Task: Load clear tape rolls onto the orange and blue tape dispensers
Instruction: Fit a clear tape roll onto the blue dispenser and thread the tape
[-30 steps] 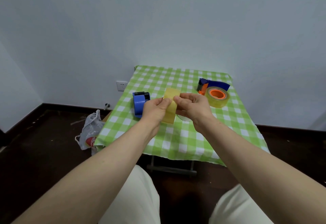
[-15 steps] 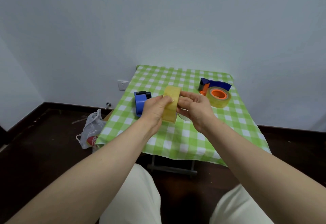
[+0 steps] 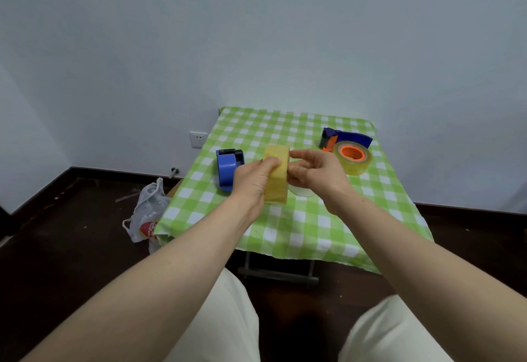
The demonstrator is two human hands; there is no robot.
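— How many of each?
— Two dispensers, two rolls. The blue plastic tape dispenser (image 3: pixel 226 169) lies on the green-checked table (image 3: pixel 299 227). My left hand (image 3: pixel 253 179) grips the yellowish clear tape roll (image 3: pixel 276 173) above the table, and my right hand (image 3: pixel 316 172) pinches its edge. The second clear roll (image 3: pixel 353 157) sits on the orange-and-blue dispenser (image 3: pixel 346 137).

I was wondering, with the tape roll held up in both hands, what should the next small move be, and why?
Probably lower the tape roll leftward onto the blue dispenser: it stands empty beside the left hand, which grips the roll with the right hand, while the orange dispenser seems already to carry a second roll.
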